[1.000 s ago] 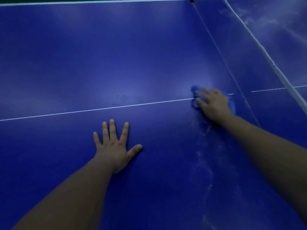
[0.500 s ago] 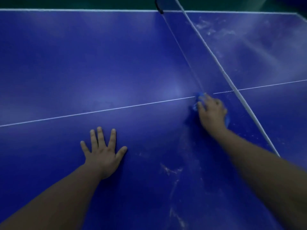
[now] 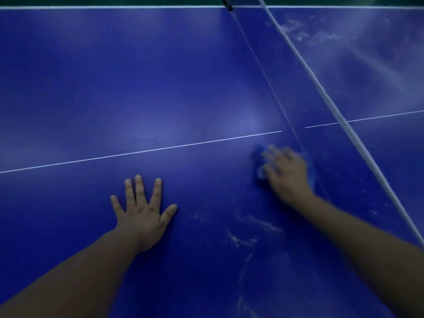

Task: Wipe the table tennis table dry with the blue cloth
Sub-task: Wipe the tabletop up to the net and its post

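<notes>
The blue table tennis table [image 3: 110, 83] fills the view. My right hand [image 3: 286, 175] lies on the bunched blue cloth [image 3: 257, 158], fingers curled over it, just this side of the net and a little below the white centre line [image 3: 160, 149]. Only the cloth's edges show, left and right of the hand, and they are blurred. My left hand [image 3: 142, 214] rests flat on the table with fingers spread, lower left of the cloth. Pale wet streaks [image 3: 243, 239] mark the surface below my right hand.
The net with its white top band [image 3: 321, 92] runs diagonally from top centre to the right edge, fixed at a dark post [image 3: 226, 4]. Beyond it, the far half [image 3: 367, 53] shows smeared patches. The white edge line [image 3: 91, 7] borders the table at the top.
My right hand has drawn the cloth back from the centre line toward me, along the net. My left hand stays flat on the table. The view has shifted.
</notes>
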Motion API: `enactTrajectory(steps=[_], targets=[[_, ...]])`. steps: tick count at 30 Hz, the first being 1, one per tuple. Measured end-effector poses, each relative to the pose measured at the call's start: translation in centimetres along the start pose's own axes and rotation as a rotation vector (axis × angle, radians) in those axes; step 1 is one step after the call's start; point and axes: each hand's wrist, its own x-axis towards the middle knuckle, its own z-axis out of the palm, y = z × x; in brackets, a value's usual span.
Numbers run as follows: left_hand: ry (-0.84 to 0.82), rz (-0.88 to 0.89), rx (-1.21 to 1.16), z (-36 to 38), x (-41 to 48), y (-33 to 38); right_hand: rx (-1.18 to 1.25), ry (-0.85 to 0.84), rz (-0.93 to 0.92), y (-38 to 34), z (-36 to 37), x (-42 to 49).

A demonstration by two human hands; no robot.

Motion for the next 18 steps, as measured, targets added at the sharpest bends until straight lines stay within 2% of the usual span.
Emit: enactTrajectory(steps=[2,3,4,8,11,14,16,18], targets=[[0.002,-0.002,0.004,0.1,0.0,-0.2,-0.060,-0.046,0.320,2.6,-0.5,4.3],[0.006,0.001,0.004,0.2,0.1,-0.2,-0.059,-0.074,0.388,3.2,-0.5,6.1],[0.010,0.004,0.006,0.4,0.2,-0.4,-0.068,-0.089,0.370,2.7,-0.1,7.4],[0.026,0.014,-0.005,0.5,0.5,-0.7,-0.091,-0.141,-0.025,-4.3,1.7,7.9],[0.035,0.017,-0.027,0.6,0.5,-0.9,0.052,-0.159,-0.398,-10.3,2.5,-0.5],[0.046,0.017,-0.028,0.7,0.5,-0.8,0.167,-0.359,-0.666,-12.7,1.1,-9.9],[0.049,0.022,-0.022,0.6,0.4,-0.6,0.204,-0.306,-0.675,-10.8,1.3,-9.6],[0.065,0.022,-0.017,0.6,0.6,-0.6,0.147,-0.152,-0.469,-8.8,2.1,-4.5]])
